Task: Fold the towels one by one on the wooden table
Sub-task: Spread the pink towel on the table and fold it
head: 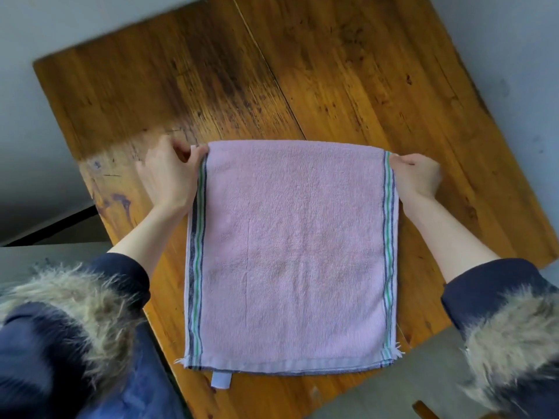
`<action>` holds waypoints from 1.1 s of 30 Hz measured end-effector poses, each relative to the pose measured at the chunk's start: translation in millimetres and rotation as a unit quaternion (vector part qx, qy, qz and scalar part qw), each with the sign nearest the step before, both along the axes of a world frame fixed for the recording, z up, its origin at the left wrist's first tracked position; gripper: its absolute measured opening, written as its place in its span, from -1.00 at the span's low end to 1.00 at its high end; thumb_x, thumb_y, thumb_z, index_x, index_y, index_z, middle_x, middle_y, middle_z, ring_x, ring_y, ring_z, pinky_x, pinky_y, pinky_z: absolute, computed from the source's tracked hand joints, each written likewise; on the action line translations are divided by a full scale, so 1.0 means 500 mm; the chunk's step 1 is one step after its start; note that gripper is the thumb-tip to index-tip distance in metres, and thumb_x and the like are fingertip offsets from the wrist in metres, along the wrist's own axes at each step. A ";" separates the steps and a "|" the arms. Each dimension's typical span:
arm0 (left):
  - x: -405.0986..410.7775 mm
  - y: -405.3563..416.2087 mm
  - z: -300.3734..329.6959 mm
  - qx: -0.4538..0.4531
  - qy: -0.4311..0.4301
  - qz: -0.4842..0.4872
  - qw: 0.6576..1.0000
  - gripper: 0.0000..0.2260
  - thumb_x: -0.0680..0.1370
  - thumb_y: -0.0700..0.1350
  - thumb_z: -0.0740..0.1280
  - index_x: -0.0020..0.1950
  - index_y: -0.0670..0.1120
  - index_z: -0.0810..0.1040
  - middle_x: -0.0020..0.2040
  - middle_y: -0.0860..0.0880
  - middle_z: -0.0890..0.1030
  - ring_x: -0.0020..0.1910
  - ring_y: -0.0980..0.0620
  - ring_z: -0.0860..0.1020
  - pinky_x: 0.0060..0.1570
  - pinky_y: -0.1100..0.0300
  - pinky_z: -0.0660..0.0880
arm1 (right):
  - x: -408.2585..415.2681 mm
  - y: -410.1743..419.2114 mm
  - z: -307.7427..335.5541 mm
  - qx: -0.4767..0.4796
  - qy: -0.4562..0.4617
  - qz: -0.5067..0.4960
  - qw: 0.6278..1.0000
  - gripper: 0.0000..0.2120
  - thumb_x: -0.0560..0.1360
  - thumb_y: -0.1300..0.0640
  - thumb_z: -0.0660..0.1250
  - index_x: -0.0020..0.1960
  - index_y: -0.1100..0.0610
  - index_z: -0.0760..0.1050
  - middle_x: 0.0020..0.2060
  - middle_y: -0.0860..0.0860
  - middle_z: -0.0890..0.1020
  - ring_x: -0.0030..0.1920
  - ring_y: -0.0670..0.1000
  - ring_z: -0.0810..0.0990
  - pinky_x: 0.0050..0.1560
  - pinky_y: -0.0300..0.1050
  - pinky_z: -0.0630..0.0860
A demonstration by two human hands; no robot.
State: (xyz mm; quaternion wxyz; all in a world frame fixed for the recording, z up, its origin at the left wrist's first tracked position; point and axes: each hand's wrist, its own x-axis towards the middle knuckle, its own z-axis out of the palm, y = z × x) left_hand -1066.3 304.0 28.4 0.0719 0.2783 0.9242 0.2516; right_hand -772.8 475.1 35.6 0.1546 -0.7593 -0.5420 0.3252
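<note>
A pink towel (290,255) with blue and green stripes down both side edges lies flat on the wooden table (272,71), doubled over with its fold at the far edge. A white label hangs from its near hem. My left hand (171,173) pinches the towel's far left corner between thumb and fingers. At the far right corner, my right hand (416,175) pinches the striped edge the same way. Both forearms run along the towel's sides.
The table's far half is bare wood with dark stains. Grey floor surrounds the table on the left and right. My dark sleeves with fur cuffs (75,300) fill the lower corners. A bit of wooden furniture (425,411) shows at the bottom right.
</note>
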 end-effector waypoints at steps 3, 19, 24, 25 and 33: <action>0.003 -0.004 -0.003 -0.008 0.048 -0.015 0.999 -0.72 0.54 0.07 0.20 0.08 -0.12 0.42 0.01 -0.11 0.54 0.03 -0.13 0.45 0.07 0.00 0.25 | -0.007 -0.022 0.008 0.096 -0.050 0.002 0.994 -0.75 0.50 0.07 0.27 0.11 0.18 0.49 0.07 0.13 0.56 0.14 0.11 0.47 0.09 -0.10 0.34; 0.100 -0.015 -0.047 -0.144 0.111 -0.324 0.929 -0.48 0.57 0.19 -0.04 0.52 0.07 0.10 0.55 -0.09 0.04 0.51 -0.20 -0.06 0.44 -0.12 -0.16 | -0.011 -0.117 -0.061 0.141 -0.199 0.387 0.889 -0.46 0.60 -0.16 -0.07 0.52 -0.01 0.00 0.52 0.14 -0.08 0.52 0.13 -0.14 0.47 0.00 -0.18; 0.096 -0.023 -0.036 -0.164 0.095 -0.342 0.921 -0.48 0.58 0.17 -0.08 0.53 0.06 0.03 0.55 -0.10 -0.06 0.51 -0.17 -0.15 0.44 -0.14 -0.20 | -0.006 -0.126 -0.041 0.130 -0.191 0.397 0.888 -0.47 0.62 -0.10 -0.04 0.53 0.01 -0.07 0.52 0.15 -0.12 0.51 0.11 -0.18 0.47 0.02 -0.25; 0.099 -0.033 -0.030 -0.163 0.100 -0.346 0.918 -0.48 0.59 0.15 -0.07 0.53 0.06 0.03 0.55 -0.10 -0.06 0.52 -0.16 -0.15 0.44 -0.14 -0.20 | -0.004 -0.140 -0.033 0.136 -0.191 0.394 0.888 -0.47 0.62 -0.09 -0.03 0.53 0.02 -0.06 0.52 0.14 -0.11 0.51 0.11 -0.17 0.48 0.04 -0.23; 0.277 -0.309 0.007 -0.140 0.002 -0.335 0.932 -0.51 0.58 0.11 -0.12 0.52 0.06 -0.03 0.55 -0.09 -0.06 0.51 -0.12 -0.16 0.46 -0.08 -0.15 | 0.106 -0.417 -0.001 0.139 -0.127 0.453 0.872 -0.48 0.60 0.07 0.12 0.50 0.06 0.03 0.50 0.08 -0.02 0.51 0.10 -0.07 0.49 0.14 -0.06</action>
